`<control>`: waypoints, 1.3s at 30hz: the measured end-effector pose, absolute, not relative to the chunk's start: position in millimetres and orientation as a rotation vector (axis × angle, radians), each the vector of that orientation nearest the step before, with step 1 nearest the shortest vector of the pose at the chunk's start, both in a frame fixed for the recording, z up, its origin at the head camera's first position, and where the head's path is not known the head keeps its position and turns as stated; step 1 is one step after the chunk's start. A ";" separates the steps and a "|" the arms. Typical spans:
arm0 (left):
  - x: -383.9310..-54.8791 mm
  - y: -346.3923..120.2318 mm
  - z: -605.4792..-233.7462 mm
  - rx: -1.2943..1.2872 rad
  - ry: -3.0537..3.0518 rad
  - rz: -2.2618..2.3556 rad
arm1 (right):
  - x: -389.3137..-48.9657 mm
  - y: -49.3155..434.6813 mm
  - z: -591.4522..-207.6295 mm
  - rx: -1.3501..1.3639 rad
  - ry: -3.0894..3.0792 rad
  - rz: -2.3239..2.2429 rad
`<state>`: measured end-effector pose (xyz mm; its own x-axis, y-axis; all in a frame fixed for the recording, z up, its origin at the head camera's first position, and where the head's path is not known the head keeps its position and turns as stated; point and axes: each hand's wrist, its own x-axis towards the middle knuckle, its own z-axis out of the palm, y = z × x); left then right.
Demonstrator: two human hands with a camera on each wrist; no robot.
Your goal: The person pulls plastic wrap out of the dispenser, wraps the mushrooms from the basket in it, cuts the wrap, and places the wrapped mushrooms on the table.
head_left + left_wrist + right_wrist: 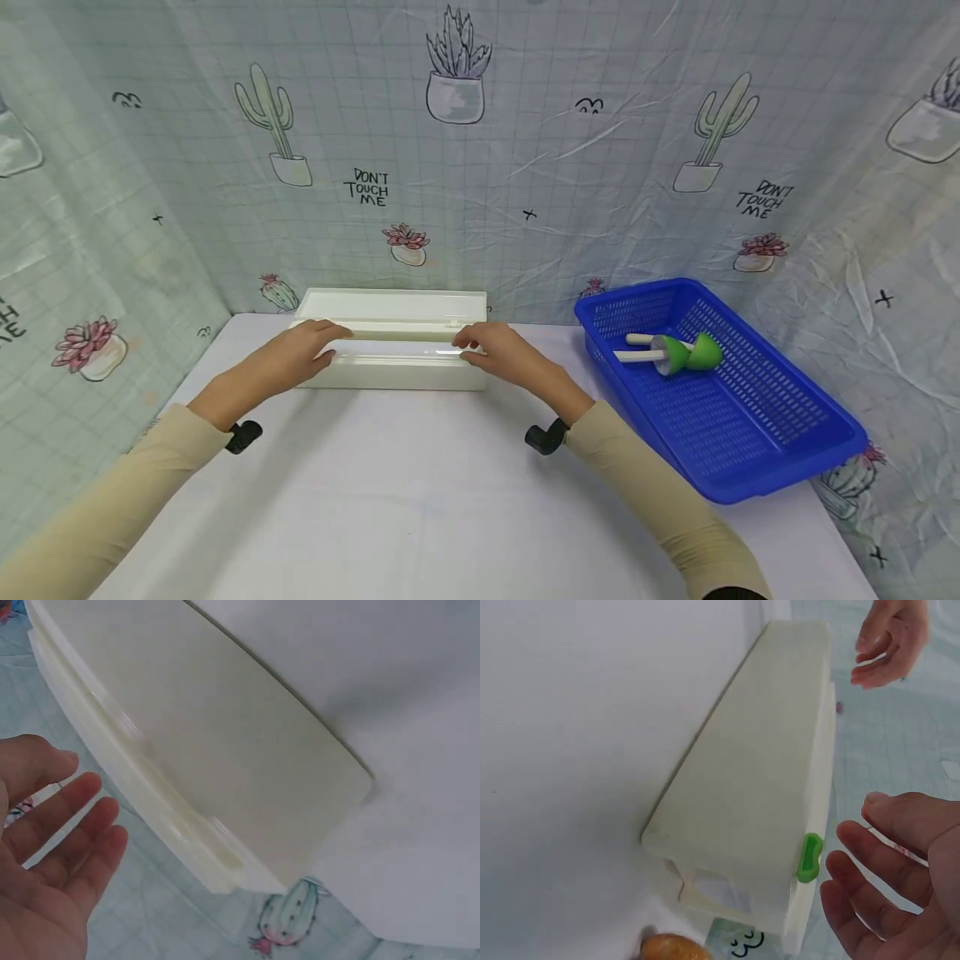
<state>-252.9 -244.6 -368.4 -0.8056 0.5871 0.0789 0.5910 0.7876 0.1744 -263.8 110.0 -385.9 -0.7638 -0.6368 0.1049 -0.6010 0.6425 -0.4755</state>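
- The white box (392, 375) sits on the white table (420, 500) near the printed curtain (480, 183), its lid (393, 302) tilted back; a green clip (810, 859) shows near its right end;
- the left hand (300, 354) hovers by the left end, fingers loosely bent, gripping nothing;
- the right hand (504, 353) hovers opposite, likewise relaxed;
- right, a blue basket (705, 421) holds two green-headed sticks (705, 353).

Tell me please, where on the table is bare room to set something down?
The widest free patch is the white table in front of the cream box, between the sleeves. The blue basket has bare floor nearer you. Crowded: the box, where the left hand and right hand are, and the basket's far part, where green-topped pieces lie.
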 end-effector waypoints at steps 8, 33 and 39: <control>-266.9 -289.1 -369.3 -1.048 -3.044 -0.331 | -284.4 82.7 -383.4 -1.131 2.725 -0.607; -293.3 -292.5 -374.4 -1.044 -3.064 -0.278 | -307.7 66.5 -390.5 -1.172 2.733 -0.609; -297.8 -287.9 -376.7 -0.938 -3.036 -0.339 | -307.4 64.9 -387.1 -1.145 2.792 -0.587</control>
